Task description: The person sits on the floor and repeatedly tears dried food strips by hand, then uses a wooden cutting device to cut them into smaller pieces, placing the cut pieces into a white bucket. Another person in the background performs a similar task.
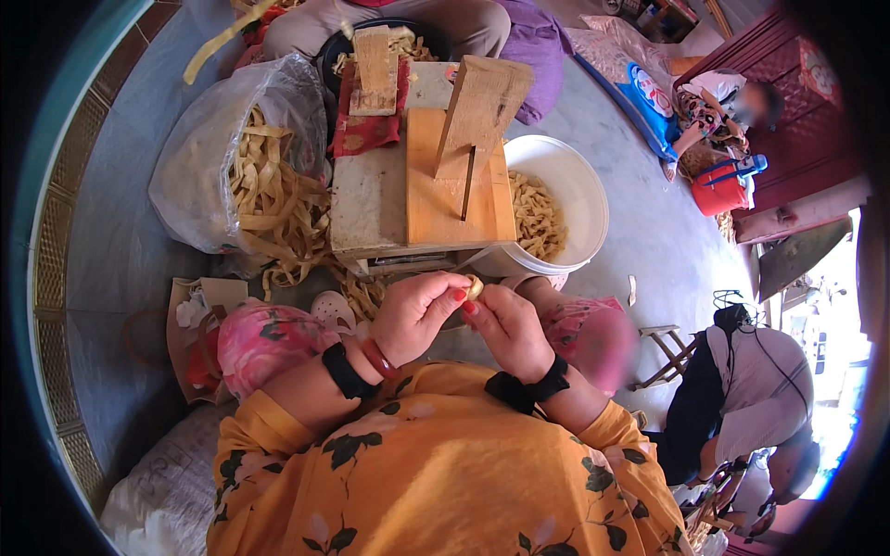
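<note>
Both of my hands meet in front of me, over the near side of a low bench. My left hand [417, 316] and my right hand [507, 326] pinch a small curled piece of pale yellow strip [474, 286] between thumbs and fingers. On the bench lies a wooden board [431, 208] with an upright wooden block [483, 111] and a dark thin slot or blade in front of it. To the right, a white bucket [587, 201] holds many short folded pieces [535, 222]. Long flat strips [271, 181] spill from a clear plastic bag [195, 167] at the left.
Across the bench sits a person [459, 28] near a dark basin with pieces. A cardboard box [177, 340] stands left of my knee, a white sack [167, 479] behind it. At right are a folding stool [664, 354], a bending person [758, 389], a seated person [716, 104] and a red container [719, 191].
</note>
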